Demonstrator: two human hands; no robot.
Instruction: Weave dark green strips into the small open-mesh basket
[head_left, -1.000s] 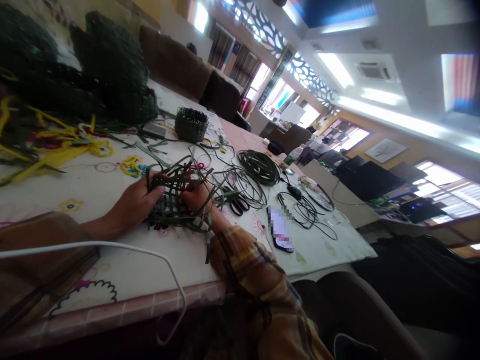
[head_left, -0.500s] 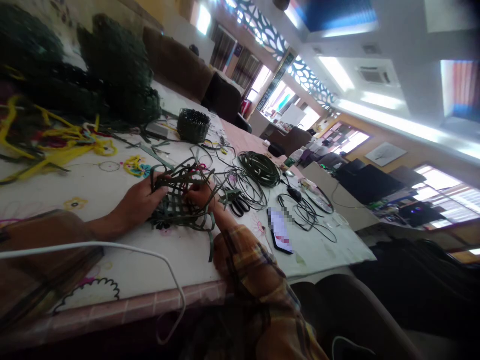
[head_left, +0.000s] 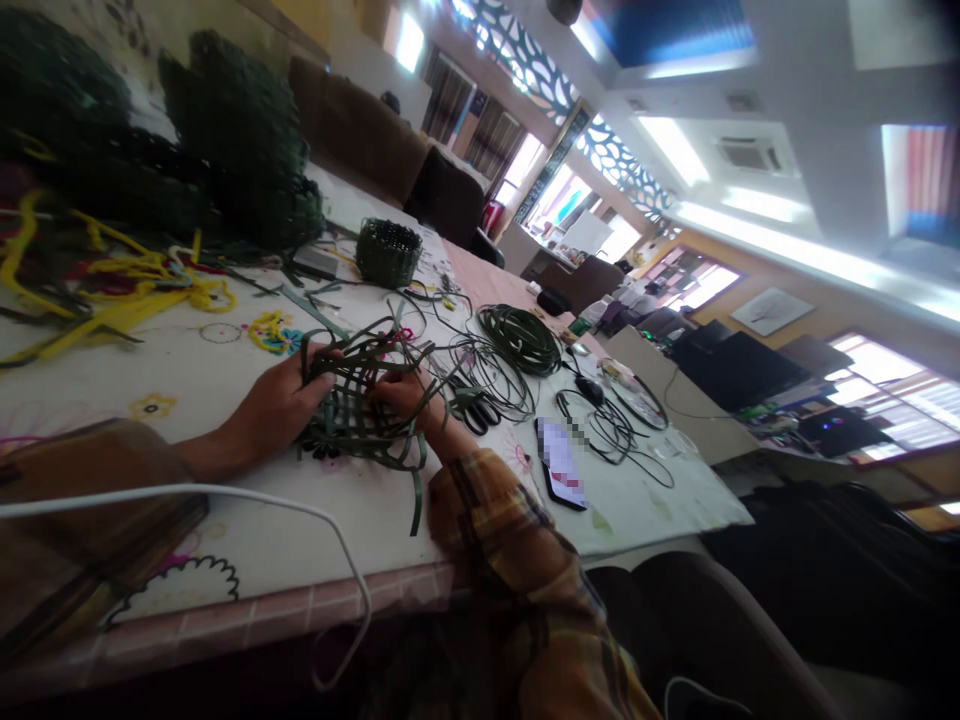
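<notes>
At the far left a brown wooden board [head_left: 82, 500] lies on the near corner of the counter [head_left: 225, 540], which is spread with a white flowered cloth, and a thin white cable [head_left: 225, 492] arches over the board and down past the counter's edge. Behind that, a tangle of yellow fuzzy cords [head_left: 127, 285] sprawls in front of a dark green woven heap [head_left: 240, 150] at the back. The person's left hand [head_left: 281, 400] rests on the cloth with its grip curled around the left edge of a half-woven mat of flat dark green strips [head_left: 352, 400], thumb on top of the loose ends. The mat lies flat on the counter between both hands, its free strips looping upward and one trailing toward the near edge. The right hand [head_left: 405, 392], coming out of a yellow plaid sleeve [head_left: 510, 540], has its grip narrow, fingertips pinched on strips at the mat's right side. Farther back stands a small round dark green woven basket [head_left: 388, 250]. Just right of the right hand lie black-handled scissors [head_left: 472, 408], with a coil of dark green strip [head_left: 521, 335] beyond them. Then comes a dark phone [head_left: 561, 465] lying flat, and beside it loose black cables [head_left: 615, 425].
</notes>
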